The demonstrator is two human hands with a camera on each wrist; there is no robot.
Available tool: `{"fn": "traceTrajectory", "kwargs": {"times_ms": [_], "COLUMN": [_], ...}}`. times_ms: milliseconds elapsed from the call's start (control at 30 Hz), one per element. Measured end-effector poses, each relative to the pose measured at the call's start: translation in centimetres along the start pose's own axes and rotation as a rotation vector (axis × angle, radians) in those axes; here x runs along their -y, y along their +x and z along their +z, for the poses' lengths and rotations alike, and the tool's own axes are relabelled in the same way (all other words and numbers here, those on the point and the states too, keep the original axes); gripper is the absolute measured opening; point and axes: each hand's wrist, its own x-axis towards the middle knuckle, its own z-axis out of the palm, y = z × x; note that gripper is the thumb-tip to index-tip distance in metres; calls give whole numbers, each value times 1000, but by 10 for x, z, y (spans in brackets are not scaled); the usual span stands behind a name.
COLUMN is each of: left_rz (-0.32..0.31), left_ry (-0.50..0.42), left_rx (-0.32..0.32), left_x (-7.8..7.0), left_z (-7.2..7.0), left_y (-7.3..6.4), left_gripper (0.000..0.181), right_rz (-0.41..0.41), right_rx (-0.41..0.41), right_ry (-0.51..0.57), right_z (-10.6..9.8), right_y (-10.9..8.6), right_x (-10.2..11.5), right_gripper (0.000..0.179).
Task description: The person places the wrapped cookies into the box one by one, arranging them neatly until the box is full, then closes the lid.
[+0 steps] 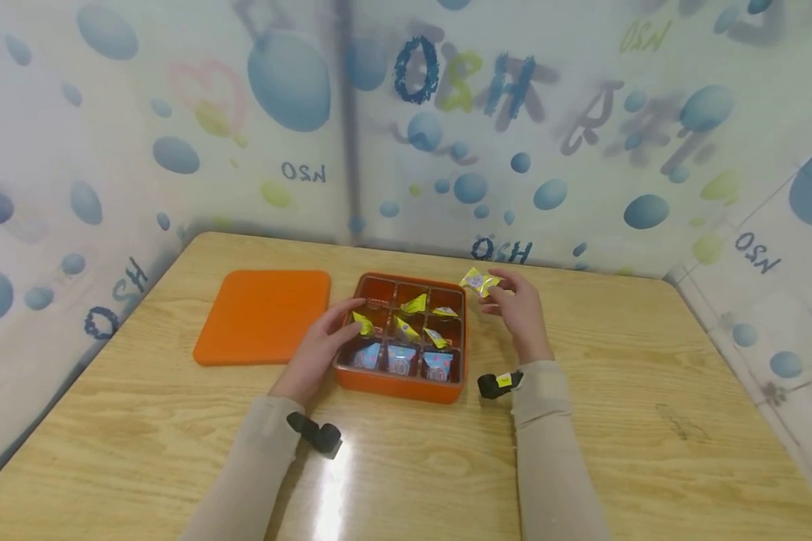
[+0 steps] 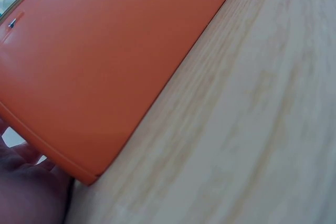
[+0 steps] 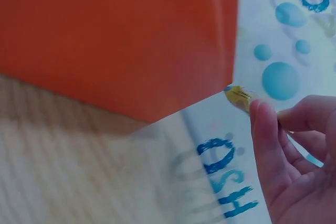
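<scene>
An orange box [image 1: 399, 386] with a divided tray sits on the table. Blue-wrapped candies [image 1: 401, 359] lie in its front row. Yellow-wrapped candies [image 1: 406, 328] fill the middle row, and others lie in the back middle and back right compartments. At the box's left side, my left hand [image 1: 319, 344] grips the rim, its thumb over the edge beside a yellow candy [image 1: 363, 324]. My right hand [image 1: 517, 308] pinches another yellow-wrapped candy [image 1: 479, 282] between thumb and fingers, just beyond the back right corner. The right wrist view shows this candy [image 3: 239, 98] at the fingertips.
A flat orange lid [image 1: 264, 317] lies on the wooden table [image 1: 649, 398], left of the box. Behind the table hangs a white wall covering [image 1: 406, 203] with blue bubbles and letters. Black straps with small cameras [image 1: 498, 385] sit on both wrists.
</scene>
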Motion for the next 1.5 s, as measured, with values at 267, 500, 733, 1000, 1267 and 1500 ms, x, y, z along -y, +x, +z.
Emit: {"fn": "traceTrajectory", "kwargs": {"times_ms": [267, 500, 733, 1000, 1267, 1500], "left_rz": [-16, -22, -22, -4, -2, -18], "left_ry": [8, 17, 4, 10, 18, 18], "left_rx": [15, 24, 13, 1, 2, 18], "left_x": [-11, -22, -6, 1, 0, -17], "left_z": [0, 3, -1, 0, -1, 2], "left_y": [-4, -9, 1, 1, 0, -8], "left_gripper": [42, 43, 42, 40, 40, 42], "right_rz": [-52, -58, -58, -64, -77, -90], "right_rx": [-13, 4, 12, 36, 67, 84], "right_ry": [-22, -63, -60, -71, -89, -119], "right_z": [0, 5, 12, 22, 31, 37], "right_y": [-5, -11, -15, -23, -28, -34], "right_x": [16, 30, 40, 47, 54, 61], "right_gripper": [35, 32, 29, 29, 27, 31]}}
